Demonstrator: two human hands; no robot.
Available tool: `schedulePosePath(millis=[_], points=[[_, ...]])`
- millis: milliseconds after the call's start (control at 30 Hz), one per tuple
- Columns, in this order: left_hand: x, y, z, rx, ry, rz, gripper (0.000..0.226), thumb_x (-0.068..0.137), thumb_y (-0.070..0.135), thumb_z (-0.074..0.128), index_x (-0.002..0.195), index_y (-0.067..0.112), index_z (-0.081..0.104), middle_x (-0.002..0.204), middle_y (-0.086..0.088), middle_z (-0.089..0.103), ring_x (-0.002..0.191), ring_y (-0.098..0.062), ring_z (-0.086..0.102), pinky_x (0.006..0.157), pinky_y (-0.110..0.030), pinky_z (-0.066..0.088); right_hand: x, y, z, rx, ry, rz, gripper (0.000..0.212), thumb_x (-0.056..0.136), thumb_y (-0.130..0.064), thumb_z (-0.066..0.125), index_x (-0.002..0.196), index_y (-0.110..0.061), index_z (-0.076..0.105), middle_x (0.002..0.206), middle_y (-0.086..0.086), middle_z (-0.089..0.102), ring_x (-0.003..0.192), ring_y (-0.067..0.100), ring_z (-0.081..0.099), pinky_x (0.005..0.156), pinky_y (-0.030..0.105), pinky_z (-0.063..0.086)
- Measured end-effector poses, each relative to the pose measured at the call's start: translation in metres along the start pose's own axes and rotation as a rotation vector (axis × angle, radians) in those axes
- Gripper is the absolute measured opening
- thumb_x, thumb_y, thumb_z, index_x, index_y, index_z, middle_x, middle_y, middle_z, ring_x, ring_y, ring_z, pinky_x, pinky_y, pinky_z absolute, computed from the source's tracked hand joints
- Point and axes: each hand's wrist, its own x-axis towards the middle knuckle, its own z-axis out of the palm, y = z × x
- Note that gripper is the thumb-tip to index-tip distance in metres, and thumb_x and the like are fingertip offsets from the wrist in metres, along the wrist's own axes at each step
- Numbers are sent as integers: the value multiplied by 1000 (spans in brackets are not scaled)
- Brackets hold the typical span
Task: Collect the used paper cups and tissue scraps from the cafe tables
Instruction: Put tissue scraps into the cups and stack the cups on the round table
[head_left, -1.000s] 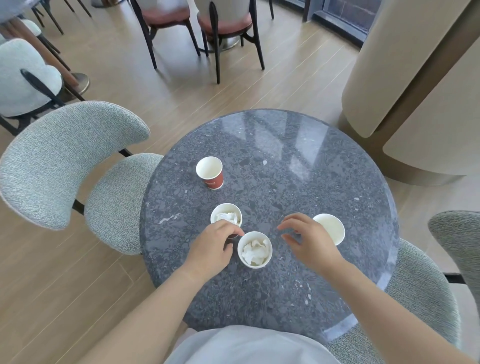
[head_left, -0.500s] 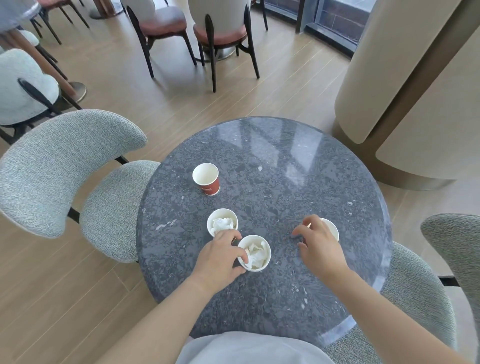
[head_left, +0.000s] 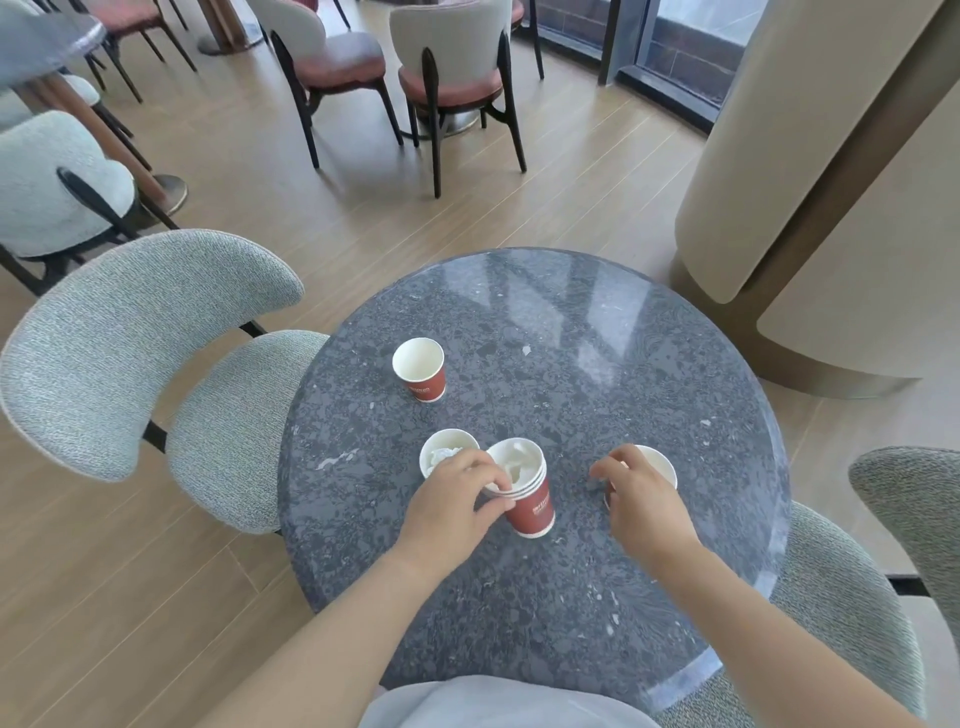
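Observation:
On the round dark stone table (head_left: 571, 332) stand several red paper cups with white insides. My left hand (head_left: 452, 506) grips the rim of a nested stack of cups (head_left: 527, 499) that holds crumpled tissue and is tilted, its base raised. Just left of it sits a cup with tissue scraps (head_left: 444, 454). An empty cup (head_left: 422, 369) stands farther back. My right hand (head_left: 641, 499) is closed around the side of another empty cup (head_left: 660, 462) near the right edge.
A grey upholstered chair (head_left: 156, 364) stands at the table's left and another grey chair (head_left: 852, 597) at the right. Red-seated chairs (head_left: 452, 83) are farther back. A curved beige wall panel (head_left: 831, 182) rises at the right.
My left hand has lifted and tilted the cup stack with tissue, showing its red side. My right hand has closed around the right cup. The view has tipped upward.

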Motion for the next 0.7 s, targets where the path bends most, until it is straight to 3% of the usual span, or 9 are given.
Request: schedulePosePath(millis=[167, 400, 567, 700], points=[[14, 2, -24, -110, 182, -7, 10, 79, 27, 70, 85, 25, 62, 94, 16, 55, 92, -8, 54, 80, -22, 42, 18, -21, -10, 24, 95, -102, 37, 75, 9, 53, 102, -15, 62, 111, 3, 55, 80, 29, 59, 58, 28, 39], [25, -21, -78, -118, 392, -36, 11, 79, 22, 70, 87, 24, 63, 94, 12, 59, 92, -12, 56, 80, -26, 44, 59, -86, -20, 141, 227, -268, 23, 80, 2, 56, 98, -11, 64, 103, 5, 62, 84, 29, 60, 64, 27, 39], [24, -61, -106, -75, 428, -73, 10, 80, 21, 69, 87, 24, 62, 95, 8, 61, 93, -14, 55, 81, -30, 45, 92, -143, -23, 176, 287, -393, 19, 78, 4, 58, 92, -7, 66, 94, 8, 65, 83, 29, 60, 64, 25, 39], [22, -96, -116, -1, 370, -98, 12, 76, 22, 73, 84, 23, 64, 95, 9, 60, 91, -10, 49, 78, -24, 38, 123, -186, -19, 170, 290, -473, 21, 77, 6, 57, 89, -8, 67, 94, 7, 64, 76, 28, 60, 59, 26, 41]])
